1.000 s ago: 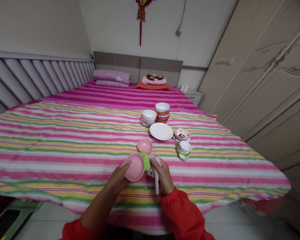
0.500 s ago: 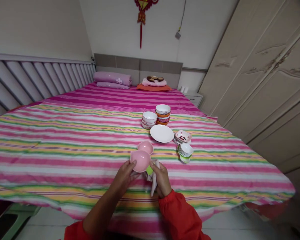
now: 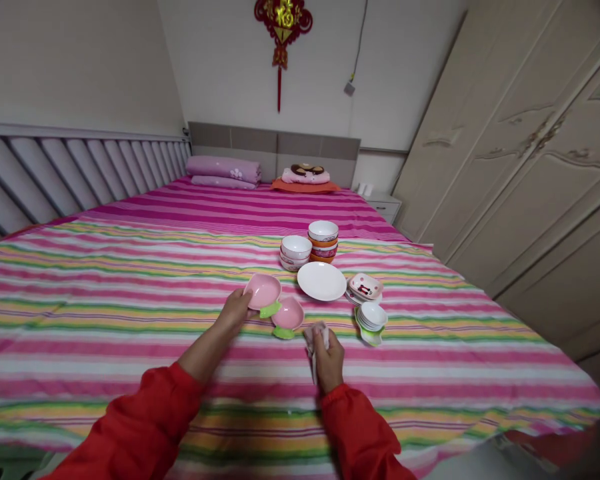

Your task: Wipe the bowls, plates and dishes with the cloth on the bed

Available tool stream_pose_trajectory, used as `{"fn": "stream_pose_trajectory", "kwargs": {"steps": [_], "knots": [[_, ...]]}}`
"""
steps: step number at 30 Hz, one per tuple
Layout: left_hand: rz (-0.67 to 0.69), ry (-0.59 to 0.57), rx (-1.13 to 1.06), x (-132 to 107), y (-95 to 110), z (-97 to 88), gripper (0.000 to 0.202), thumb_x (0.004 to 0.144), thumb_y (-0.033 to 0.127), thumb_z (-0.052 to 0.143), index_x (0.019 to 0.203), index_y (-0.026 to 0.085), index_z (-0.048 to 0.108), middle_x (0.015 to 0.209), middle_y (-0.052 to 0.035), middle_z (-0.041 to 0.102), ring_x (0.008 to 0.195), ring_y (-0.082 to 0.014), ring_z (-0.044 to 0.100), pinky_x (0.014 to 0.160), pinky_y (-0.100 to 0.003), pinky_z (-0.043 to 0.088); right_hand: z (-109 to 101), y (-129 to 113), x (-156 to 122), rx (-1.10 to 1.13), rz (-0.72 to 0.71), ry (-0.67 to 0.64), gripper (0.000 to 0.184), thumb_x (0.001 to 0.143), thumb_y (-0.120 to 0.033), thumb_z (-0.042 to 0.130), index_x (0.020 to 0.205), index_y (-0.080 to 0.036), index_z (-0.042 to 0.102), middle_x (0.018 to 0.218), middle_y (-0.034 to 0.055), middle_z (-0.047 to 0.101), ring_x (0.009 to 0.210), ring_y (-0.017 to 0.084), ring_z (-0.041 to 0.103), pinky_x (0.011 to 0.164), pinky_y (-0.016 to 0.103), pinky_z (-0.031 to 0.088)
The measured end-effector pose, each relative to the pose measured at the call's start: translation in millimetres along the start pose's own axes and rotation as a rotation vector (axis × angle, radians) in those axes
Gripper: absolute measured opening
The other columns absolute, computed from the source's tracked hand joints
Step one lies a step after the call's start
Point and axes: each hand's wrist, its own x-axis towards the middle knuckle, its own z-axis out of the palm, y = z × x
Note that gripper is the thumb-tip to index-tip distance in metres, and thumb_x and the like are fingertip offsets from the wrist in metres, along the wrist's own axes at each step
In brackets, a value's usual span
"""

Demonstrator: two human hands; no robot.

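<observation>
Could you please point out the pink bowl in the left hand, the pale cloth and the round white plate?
Held pink green-handled bowl [image 3: 264, 291], head view: inner base.
Pale crumpled cloth [image 3: 309, 333], head view: upper folds.
Round white plate [image 3: 322, 281], head view: centre.

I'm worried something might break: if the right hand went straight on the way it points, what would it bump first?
Probably the white plate, ahead of the right hand and its cloth, though depth is unclear.
</observation>
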Motion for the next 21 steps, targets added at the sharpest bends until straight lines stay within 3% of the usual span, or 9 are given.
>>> {"fn": "stream_pose_trajectory", "kwargs": {"steps": [4,6,10,12,17,21], "knots": [[-0.031,0.032,0.087,43,1,11.6,0.013,0.077,0.022,0.065,0.074,0.012,0.057,0.055,0.0018,0.056,0.049,-0.0092,0.053,0.046,-0.019,0.044,-4,18,1,-0.041,-0.003,-0.028,0.036,0.076,-0.051,0.066,0.082,-0.016,0.065,0.061,-0.0019,0.057,0.050,0.010,0.052,0.045,0.020,0.044],[-0.059,0.046,0.143,63,-3,19.1,0.015,0.080,0.025,0.064,0.080,0.011,0.059,0.061,0.0009,0.058,0.052,-0.0098,0.055,0.049,-0.021,0.045,-4,21,1,-0.043,0.008,-0.041,0.037,0.077,-0.051,0.065,0.086,-0.016,0.066,0.063,-0.0012,0.059,0.050,0.010,0.053,0.046,0.021,0.045],[-0.105,0.031,0.250,93,-11,36.2,0.030,0.087,0.034,0.055,0.111,0.014,0.057,0.105,-0.0071,0.062,0.087,-0.0168,0.062,0.074,-0.036,0.053,-4,17,1,-0.056,0.002,-0.037,0.034,0.076,-0.050,0.066,0.084,-0.016,0.067,0.059,-0.0017,0.058,0.049,0.010,0.052,0.045,0.021,0.044],[-0.116,0.020,0.298,103,-14,43.8,0.036,0.087,0.035,0.055,0.118,0.016,0.054,0.118,-0.0088,0.058,0.099,-0.0201,0.059,0.082,-0.042,0.052,-4,14,1,-0.062,-0.017,-0.029,0.033,0.076,-0.048,0.067,0.083,-0.016,0.068,0.059,-0.0014,0.058,0.050,0.011,0.052,0.045,0.020,0.043],[-0.092,0.000,0.426,122,-25,54.9,0.037,0.087,0.035,0.055,0.119,0.016,0.054,0.119,-0.0091,0.057,0.101,-0.0212,0.059,0.083,-0.043,0.051,-4,14,1,-0.093,-0.024,-0.031,0.032,0.078,-0.047,0.065,0.084,-0.016,0.069,0.065,0.0013,0.062,0.055,0.012,0.054,0.047,0.021,0.044],[0.057,0.015,0.539,128,-31,56.8,0.037,0.087,0.035,0.055,0.119,0.017,0.054,0.119,-0.0085,0.057,0.101,-0.0213,0.059,0.084,-0.043,0.051,-7,19,2,-0.131,-0.061,-0.022,0.031,0.078,-0.047,0.065,0.085,-0.016,0.069,0.066,0.0005,0.061,0.055,0.011,0.053,0.049,0.021,0.045]]}}
